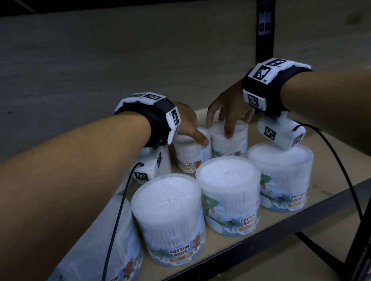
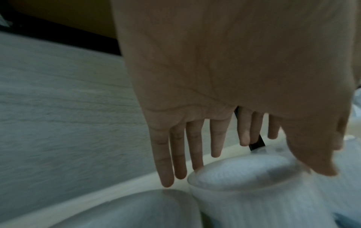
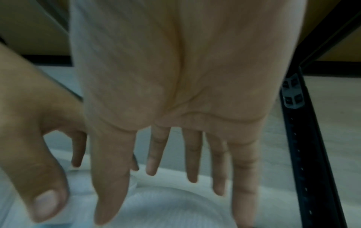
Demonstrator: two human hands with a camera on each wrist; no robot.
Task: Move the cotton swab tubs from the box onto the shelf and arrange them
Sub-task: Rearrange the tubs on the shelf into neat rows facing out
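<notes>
Several clear cotton swab tubs stand in two rows on the wooden shelf point(image 1: 339, 157). My left hand point(image 1: 188, 126) reaches over a back-row tub point(image 1: 192, 157), thumb on its near side and fingers down behind it. In the left wrist view the fingers point(image 2: 164, 169) hang past the far rim of that tub point(image 2: 254, 192). My right hand point(image 1: 228, 117) grips the neighbouring back-row tub point(image 1: 231, 145) from above, thumb on its front. The right wrist view shows spread fingers point(image 3: 192, 169) over this tub point(image 3: 166, 208). The box is out of view.
Three tubs point(image 1: 230, 195) form the front row, and another tub point(image 1: 104, 249) lies partly behind my left forearm. A black upright post point(image 1: 264, 27) stands behind the right hand. Bare shelf board extends to the right. Camera cables hang over the front edge.
</notes>
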